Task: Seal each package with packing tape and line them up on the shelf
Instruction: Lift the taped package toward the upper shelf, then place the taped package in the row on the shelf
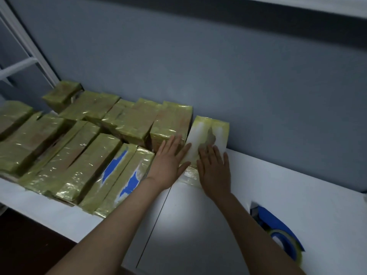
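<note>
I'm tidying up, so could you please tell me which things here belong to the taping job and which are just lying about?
Job: white package, under left hand and right hand; taped packages; tape dispenser; shelf.
Lying about: metal frame.

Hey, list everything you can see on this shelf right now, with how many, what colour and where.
taped packages: about eleven, brownish under yellow-green tape, two showing blue patches; packed in rows on the left of the shelf
white package: one, white with yellow-green tape; against the wall, at the right end of the back row
tape dispenser: one, blue, holding a tape roll; lower right on the shelf
shelf: one, white; under everything
wall: grey-blue; behind the shelf
metal frame: white; upper left
left hand: flat, at the white package's left edge
right hand: flat on the white package's near end
</note>
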